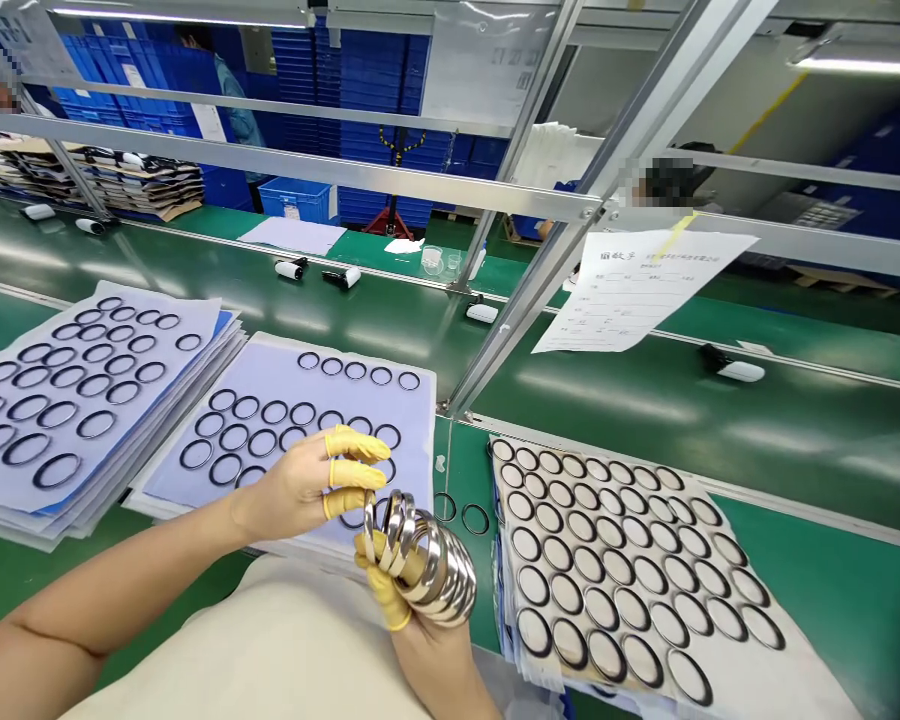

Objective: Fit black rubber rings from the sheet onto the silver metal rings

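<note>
My right hand (431,640), with yellow finger covers, holds a curved stack of shiny metal rings (450,570) in front of my body. From the left, my left hand (307,480) reaches to the near end of this stack, also in yellow finger covers. Its lowest visible finger meets the end ring (370,528), which stands a little apart from the others; the thumb is hidden. Just behind both hands lies a white sheet (390,400) bearing rows of dark-edged rings (262,442), partly covered by my left hand and forearm.
Ring-covered sheet stacks stand at left (131,340) and right (780,680). Two loose rings, including one dark ring (475,518), lie on the green table (461,450). A metal frame post (521,310) rises behind, with a hanging paper (630,300). Other people are partly visible beyond.
</note>
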`<action>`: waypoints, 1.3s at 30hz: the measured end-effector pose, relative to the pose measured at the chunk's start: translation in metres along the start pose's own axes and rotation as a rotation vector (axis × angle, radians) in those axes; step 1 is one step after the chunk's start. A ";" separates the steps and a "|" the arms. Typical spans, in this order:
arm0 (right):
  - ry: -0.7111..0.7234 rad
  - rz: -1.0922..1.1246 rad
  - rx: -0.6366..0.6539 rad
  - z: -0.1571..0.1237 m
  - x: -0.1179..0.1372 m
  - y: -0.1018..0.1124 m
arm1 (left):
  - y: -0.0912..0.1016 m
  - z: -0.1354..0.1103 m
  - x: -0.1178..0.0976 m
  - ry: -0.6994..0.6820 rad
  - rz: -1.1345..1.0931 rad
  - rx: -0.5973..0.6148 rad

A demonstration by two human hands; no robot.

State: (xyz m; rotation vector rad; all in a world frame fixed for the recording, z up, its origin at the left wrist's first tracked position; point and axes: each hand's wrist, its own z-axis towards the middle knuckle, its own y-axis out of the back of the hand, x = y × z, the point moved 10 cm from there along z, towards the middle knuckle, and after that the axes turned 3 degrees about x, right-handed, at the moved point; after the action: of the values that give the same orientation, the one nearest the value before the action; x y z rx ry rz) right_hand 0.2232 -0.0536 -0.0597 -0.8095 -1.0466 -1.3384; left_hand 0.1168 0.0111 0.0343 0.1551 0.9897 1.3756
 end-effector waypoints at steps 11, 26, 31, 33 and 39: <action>-0.199 -0.063 -0.632 -0.054 -0.032 0.111 | -0.146 0.008 0.114 0.623 -0.030 0.578; -0.328 -0.112 -0.744 -0.096 -0.053 0.128 | -0.302 0.015 0.137 0.584 -0.041 1.048; -0.302 -0.092 -0.648 -0.084 -0.052 0.113 | -0.260 0.021 0.110 0.489 -0.181 0.904; -0.283 -0.082 -0.572 -0.074 -0.052 0.105 | -0.224 0.022 0.094 0.450 -0.266 0.851; -0.106 -0.132 -0.164 -0.029 -0.035 0.068 | -0.121 0.021 0.027 0.288 -0.486 0.749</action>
State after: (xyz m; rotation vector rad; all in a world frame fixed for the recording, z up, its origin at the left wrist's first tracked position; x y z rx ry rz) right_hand 0.2961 -0.0615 -0.0950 -0.9555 -1.0987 -1.5219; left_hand 0.2167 0.0129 -0.0415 0.2560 1.6321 0.5447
